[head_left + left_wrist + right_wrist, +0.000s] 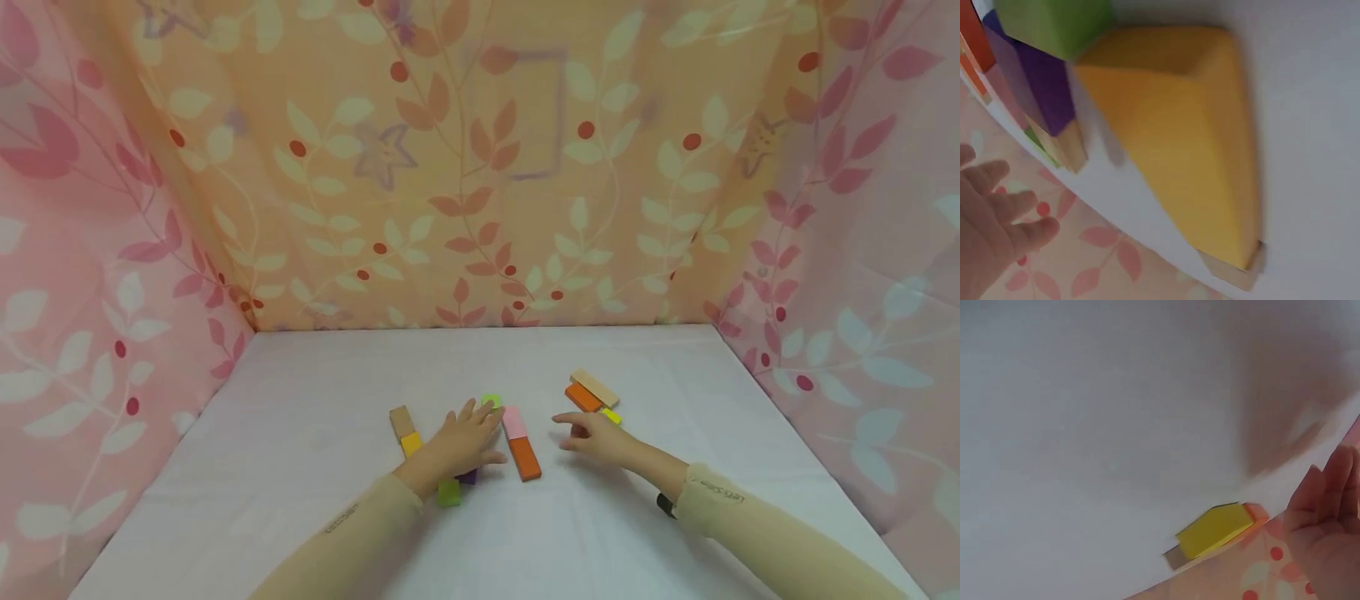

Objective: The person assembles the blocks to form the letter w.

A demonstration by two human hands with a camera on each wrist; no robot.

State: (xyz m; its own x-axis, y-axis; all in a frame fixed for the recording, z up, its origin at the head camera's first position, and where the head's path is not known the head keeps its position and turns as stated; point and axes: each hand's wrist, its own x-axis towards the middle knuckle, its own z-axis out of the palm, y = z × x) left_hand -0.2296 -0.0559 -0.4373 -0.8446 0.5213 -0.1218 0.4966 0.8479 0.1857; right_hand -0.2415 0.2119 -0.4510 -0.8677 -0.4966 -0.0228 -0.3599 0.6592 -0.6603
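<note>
My left hand (459,443) hovers with its fingers spread over a middle group of wooden blocks, holding nothing. Beneath and around it are a purple block (1035,78), a green block (449,492), a light green block (491,401) and a yellow-orange block (1172,144) joined end to end with a plain wood block (401,418). Right of its fingertips, a pink block (513,422) lies in line with an orange block (526,459). My right hand (597,438) is empty, index finger pointing left, just in front of a yellow block (1217,530).
Beside the yellow block, at the right, lie another orange block (582,397) and a long plain wood block (595,387). A white-covered table (337,367) carries everything. Floral curtains (465,167) enclose it at the back and both sides.
</note>
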